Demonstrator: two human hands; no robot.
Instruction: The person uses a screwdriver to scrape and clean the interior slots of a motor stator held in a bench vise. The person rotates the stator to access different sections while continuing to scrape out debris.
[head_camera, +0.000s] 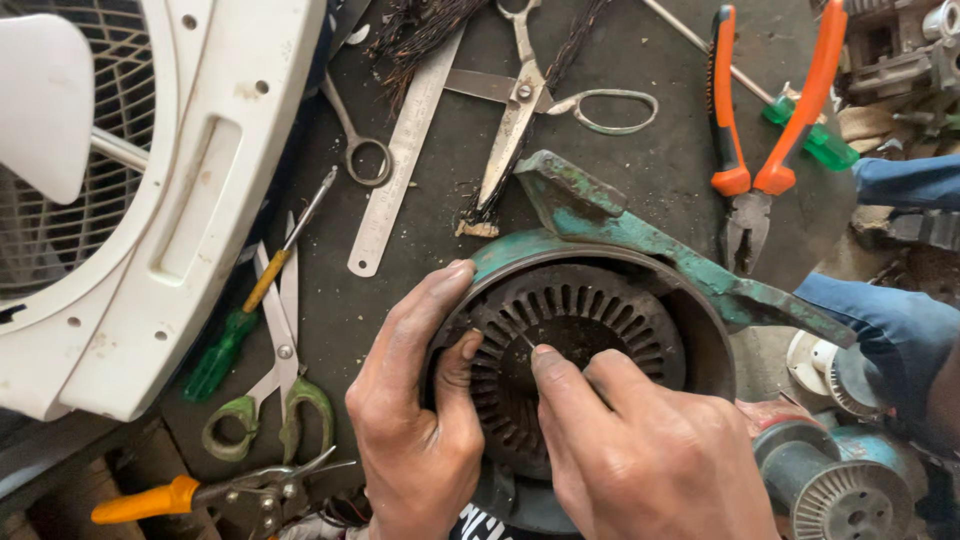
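Grimy left hand (415, 400) grips the round slotted steel stator (570, 340); right hand (640, 450) pinches a thin wire (524, 340).

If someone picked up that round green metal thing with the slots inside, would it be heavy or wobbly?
Probably heavy: the green motor housing looks like thick metal around a slotted iron core. Likely stiff, not floppy. It may tip or rock, since the left hand grips its rim while the right hand works inside.
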